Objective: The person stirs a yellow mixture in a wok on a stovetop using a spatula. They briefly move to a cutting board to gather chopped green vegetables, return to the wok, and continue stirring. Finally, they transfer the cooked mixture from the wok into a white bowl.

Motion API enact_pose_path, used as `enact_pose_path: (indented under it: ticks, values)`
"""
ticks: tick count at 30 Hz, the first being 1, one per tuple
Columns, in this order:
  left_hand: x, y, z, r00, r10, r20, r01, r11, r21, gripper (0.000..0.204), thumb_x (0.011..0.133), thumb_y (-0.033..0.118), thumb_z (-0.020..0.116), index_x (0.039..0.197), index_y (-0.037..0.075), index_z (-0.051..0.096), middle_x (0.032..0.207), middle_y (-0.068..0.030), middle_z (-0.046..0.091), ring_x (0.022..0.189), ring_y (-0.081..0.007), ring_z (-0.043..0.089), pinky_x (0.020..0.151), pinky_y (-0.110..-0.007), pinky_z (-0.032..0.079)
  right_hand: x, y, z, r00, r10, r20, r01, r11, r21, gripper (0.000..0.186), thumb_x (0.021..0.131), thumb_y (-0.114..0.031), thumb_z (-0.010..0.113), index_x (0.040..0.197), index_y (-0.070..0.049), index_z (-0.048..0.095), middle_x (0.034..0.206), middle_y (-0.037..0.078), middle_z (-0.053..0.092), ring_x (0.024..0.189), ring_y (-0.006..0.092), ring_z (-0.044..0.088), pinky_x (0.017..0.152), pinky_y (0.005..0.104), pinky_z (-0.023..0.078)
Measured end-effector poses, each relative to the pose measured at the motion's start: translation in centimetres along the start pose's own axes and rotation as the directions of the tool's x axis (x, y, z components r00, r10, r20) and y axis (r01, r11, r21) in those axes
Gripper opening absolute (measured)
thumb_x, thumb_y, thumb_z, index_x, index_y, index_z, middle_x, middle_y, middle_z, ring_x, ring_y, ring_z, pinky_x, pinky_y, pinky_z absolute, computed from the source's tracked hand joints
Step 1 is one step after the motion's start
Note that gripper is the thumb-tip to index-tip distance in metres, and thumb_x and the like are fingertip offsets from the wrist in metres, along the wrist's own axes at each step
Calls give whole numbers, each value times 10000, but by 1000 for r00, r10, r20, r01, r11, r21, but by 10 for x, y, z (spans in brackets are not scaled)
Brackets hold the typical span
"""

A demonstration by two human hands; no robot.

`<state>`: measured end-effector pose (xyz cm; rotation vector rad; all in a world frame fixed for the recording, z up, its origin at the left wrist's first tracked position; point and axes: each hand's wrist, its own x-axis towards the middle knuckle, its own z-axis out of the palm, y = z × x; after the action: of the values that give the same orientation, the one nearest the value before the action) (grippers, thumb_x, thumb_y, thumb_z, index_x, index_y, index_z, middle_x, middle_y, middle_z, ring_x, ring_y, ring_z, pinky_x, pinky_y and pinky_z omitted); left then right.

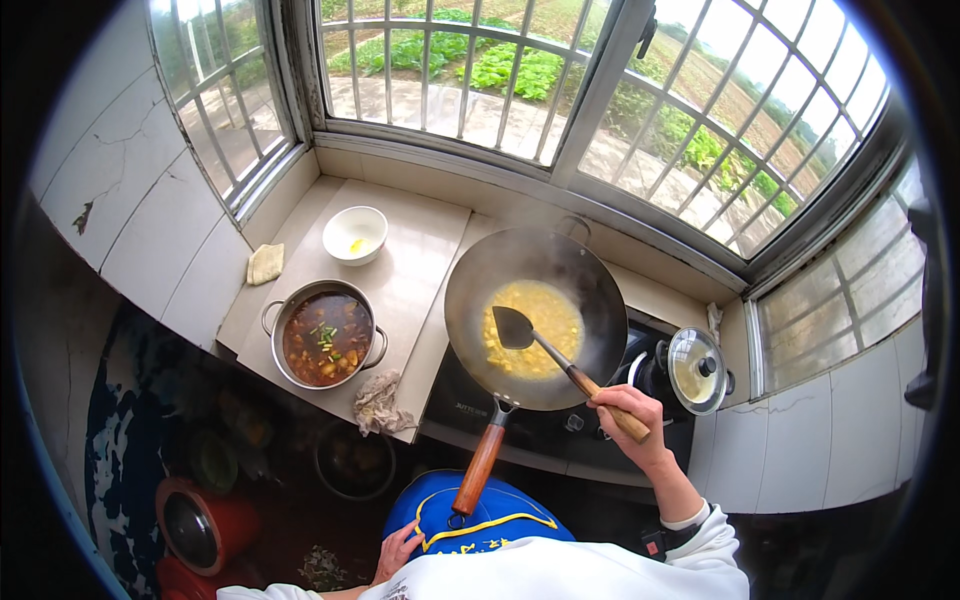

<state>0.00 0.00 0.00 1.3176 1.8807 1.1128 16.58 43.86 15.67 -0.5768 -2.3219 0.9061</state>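
My right hand (633, 418) grips the wooden handle of a wok spatula (515, 328), whose dark flat blade rests over the food in the wok. Steam rises from the large dark wok (470, 290) on the stove, and a yellow, soupy, lumpy food (540, 352) lies in its middle. The wok's reddish wooden handle (480, 470) points toward my body, with no hand on it. Low beside my blue apron (470, 510), my left hand (398, 552) has its fingers extended against the cloth and holds nothing.
Left of the wok, a steel pot (278, 350) holds brown stew with green pieces. Behind it stands a white bowl (355, 235) with yellow residue. Cloths (380, 402) lie at the counter edge and left wall. A glass-lidded pot (697, 370) sits right. Barred windows (480, 70) enclose the back.
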Motion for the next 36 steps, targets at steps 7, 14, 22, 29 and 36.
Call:
enact_pose_path:
  ticks: [7, 14, 22, 29, 36]
  values:
    - [-2, -9, -9, 1000, 14, -17, -14, 1000, 22, 592, 983, 374, 661, 1474, 122, 445, 1536, -240, 411, 1390, -408, 439, 1148, -539, 316, 5, -7, 15, 999, -33, 16, 33, 999, -26, 225, 825, 23, 755, 1041, -39, 745, 982, 148, 729, 828, 255, 731, 733, 309, 580]
    - [0, -1, -3, 1000, -18, -19, 18, 1000, -4, 594, 986, 382, 659, 1477, 132, 437, 1537, -237, 405, 1402, -404, 427, 1157, -542, 308, 9, -6, 22, 994, -80, 78, 85, 994, -62, 241, 812, 2, 777, 1045, -57, 758, 1012, 136, 734, 835, 254, 735, 734, 307, 585]
    - [3, 2, -3, 1000, -31, 1, 31, 999, -14, 614, 983, 407, 661, 1483, 147, 418, 1541, -231, 395, 1417, -398, 410, 1170, -560, 290, 15, -13, 20, 978, -111, 176, 129, 988, -90, 253, 819, -23, 781, 1062, -76, 738, 1010, 146, 717, 830, 294, 726, 718, 334, 591]
    - [8, -1, -3, 1000, -22, 17, 22, 1000, -15, 612, 981, 407, 663, 1478, 145, 420, 1539, -234, 396, 1420, -403, 409, 1169, -557, 289, 20, -13, 16, 975, -117, 186, 121, 993, -9, 262, 838, -4, 772, 1087, -80, 744, 1072, 144, 706, 861, 291, 728, 754, 334, 589]
    - [10, -7, -3, 1000, 9, 29, -9, 1000, -12, 600, 990, 408, 646, 1474, 136, 418, 1537, -242, 392, 1420, -405, 407, 1172, -560, 291, 17, -7, -8, 998, -7, -59, 0, 993, -120, 202, 827, 19, 754, 1020, -40, 751, 934, 145, 723, 814, 250, 725, 732, 318, 568]
